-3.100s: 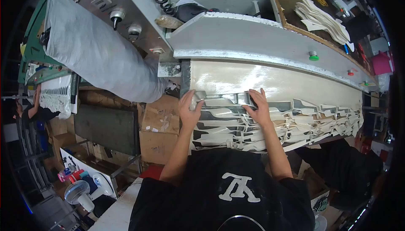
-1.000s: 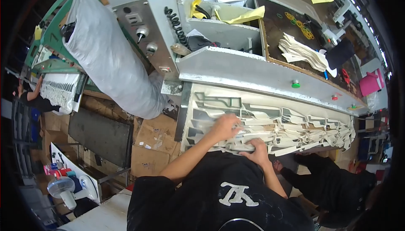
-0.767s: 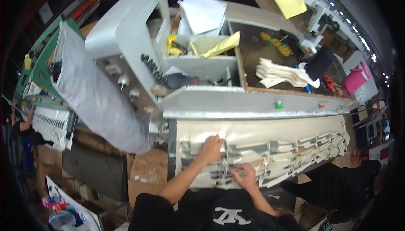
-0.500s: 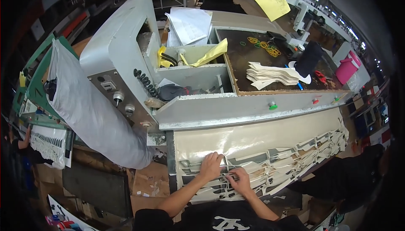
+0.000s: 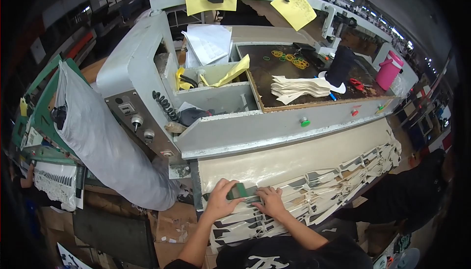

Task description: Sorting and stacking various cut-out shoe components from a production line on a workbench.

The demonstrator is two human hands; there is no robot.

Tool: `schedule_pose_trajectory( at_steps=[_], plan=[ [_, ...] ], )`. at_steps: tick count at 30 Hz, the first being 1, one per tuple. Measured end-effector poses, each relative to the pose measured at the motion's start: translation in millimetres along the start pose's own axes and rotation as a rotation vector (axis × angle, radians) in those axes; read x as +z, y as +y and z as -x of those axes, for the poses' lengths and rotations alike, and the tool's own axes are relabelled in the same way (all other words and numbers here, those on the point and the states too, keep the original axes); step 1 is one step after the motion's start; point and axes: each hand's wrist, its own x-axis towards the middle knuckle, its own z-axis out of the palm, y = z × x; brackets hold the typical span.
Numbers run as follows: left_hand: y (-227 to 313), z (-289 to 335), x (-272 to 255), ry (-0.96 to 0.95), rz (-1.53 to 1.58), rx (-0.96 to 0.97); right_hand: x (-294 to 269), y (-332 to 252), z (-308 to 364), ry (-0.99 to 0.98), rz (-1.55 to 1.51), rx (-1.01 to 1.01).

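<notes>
Your left hand (image 5: 222, 199) held the green block (image 5: 239, 190) between thumb and fingers — it lay just right of that nearer hand, over the pale sheet (image 5: 289, 160) — while your right hand (image 5: 271, 202) sat farther right, its grip and the block's long axis unclear.

Factory workshop: grey machine (image 5: 216, 135) with push-buttons (image 5: 305, 121), cut-up cream sheet (image 5: 294, 152), apparently strip lights (image 5: 398, 33) in dim distance.

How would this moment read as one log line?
left hand: gripping green block | right hand: at cut cream sheet, grip unclear | beyond: stacked cream pieces
</notes>
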Motion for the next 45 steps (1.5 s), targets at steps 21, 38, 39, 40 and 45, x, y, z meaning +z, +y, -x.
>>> schedule_pose_trajectory(
  at_steps=[21,38,39,40,45],
  plan=[
    [-87,19,42,0.608,0.713,-0.972,14,52,-89,0.273,-0.237,-0.391],
    [-146,50,13,0.331,-0.082,-0.319,16,47,-79,-0.035,-0.226,-0.101],
    [-146,52,16,0.325,-0.079,-0.322,18,46,-75,-0.037,-0.225,-0.094],
    [-148,54,18,0.368,-0.131,-0.275,19,44,-74,-0.019,-0.208,-0.098],
    [-149,61,25,0.469,-0.191,-0.220,16,40,-72,0.026,-0.144,-0.133]
  ],
)
